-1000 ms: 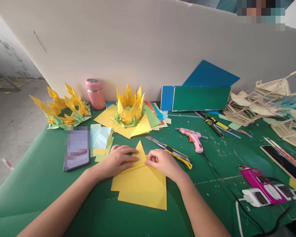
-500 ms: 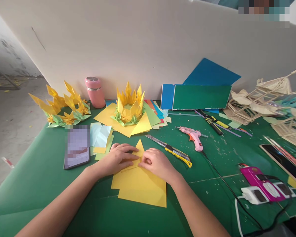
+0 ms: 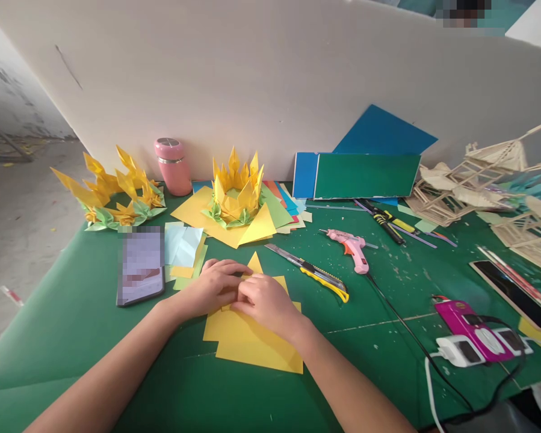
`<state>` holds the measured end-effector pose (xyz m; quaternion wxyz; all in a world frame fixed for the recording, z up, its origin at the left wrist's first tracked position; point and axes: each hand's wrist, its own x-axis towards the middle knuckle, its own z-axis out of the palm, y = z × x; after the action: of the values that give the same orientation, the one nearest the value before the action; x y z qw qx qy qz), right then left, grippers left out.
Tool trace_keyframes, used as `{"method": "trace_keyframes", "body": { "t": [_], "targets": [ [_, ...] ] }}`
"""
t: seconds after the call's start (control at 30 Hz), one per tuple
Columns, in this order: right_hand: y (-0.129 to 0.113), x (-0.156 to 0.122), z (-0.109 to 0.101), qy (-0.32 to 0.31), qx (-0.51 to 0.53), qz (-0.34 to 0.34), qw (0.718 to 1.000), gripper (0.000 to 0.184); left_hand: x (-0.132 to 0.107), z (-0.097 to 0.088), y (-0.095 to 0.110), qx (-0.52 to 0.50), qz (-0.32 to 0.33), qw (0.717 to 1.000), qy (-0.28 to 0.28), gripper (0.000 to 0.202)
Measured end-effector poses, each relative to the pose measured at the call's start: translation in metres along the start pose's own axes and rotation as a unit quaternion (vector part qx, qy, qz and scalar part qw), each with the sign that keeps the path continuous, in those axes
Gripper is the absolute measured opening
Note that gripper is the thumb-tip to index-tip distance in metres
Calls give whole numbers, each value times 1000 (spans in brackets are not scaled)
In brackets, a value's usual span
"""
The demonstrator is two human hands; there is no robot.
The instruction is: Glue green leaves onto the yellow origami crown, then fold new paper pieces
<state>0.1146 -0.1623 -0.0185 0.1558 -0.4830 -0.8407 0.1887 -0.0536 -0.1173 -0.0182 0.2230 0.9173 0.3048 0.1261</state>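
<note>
Yellow paper sheets point(image 3: 261, 352) lie stacked in front of me on the green table. On top of them is a small folded piece of yellow paper point(image 3: 225, 308), mostly covered by my fingers; its tip point(image 3: 254, 261) seems to point away from me. My left hand point(image 3: 218, 285) holds the piece down from the left, thumb and fingers bent around it. From the right, my right hand point(image 3: 266, 302) presses on the same paper with curled fingers, close against the left fingertips. What lies under the fingertips is hidden.
Beyond my hands are a yellow-handled utility knife point(image 3: 313, 273), a pink glue gun point(image 3: 351, 246) and a paper crown point(image 3: 238, 201). Further left are another crown point(image 3: 117, 195), a phone point(image 3: 141, 264) and a pink flask point(image 3: 174, 168). A power strip point(image 3: 471, 328) with cables lies right.
My right hand has moved left and slightly downward across the folded paper, and now meets my left fingertips. The left hand has stayed nearly in place.
</note>
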Motion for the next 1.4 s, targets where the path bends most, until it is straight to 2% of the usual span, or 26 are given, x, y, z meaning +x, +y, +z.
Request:
{"method": "trace_keyframes", "body": {
  "t": [0.23, 0.5, 0.73, 1.07, 1.13, 1.23, 1.3, 1.4],
  "targets": [
    [-13, 2, 6, 6, -50, -24, 998, 15, 0, 2, -1, 4, -7, 1000, -2, 35],
    [-19, 3, 16, 22, -23, -14, 999, 14, -1, 1, -2, 20, -2, 1000, -1, 38],
    [0, -8, -6, 5, 29, 119, 992, 26, 0, 1, -4, 14, 3, 1000, -3, 23],
    [32, -31, -46, -22, 10, 252, 967, 30, -3, 0, -5, 7, 4, 1000, -12, 25],
    [39, -37, -52, 4, 8, 259, 966, 27, -3, -1, -2, 15, 7, 1000, -16, 26],
    [53, -46, -55, 117, -18, 229, 966, 8, -4, -2, 0, 27, 13, 999, -13, 28],
    [63, -50, -52, 174, -50, 212, 960, 17, -4, -2, 1, 32, 17, 999, -8, 30],
    [74, -53, -44, 167, -72, 210, 961, 28, -4, -1, 4, 33, 24, 999, -10, 33]
  ]
}}
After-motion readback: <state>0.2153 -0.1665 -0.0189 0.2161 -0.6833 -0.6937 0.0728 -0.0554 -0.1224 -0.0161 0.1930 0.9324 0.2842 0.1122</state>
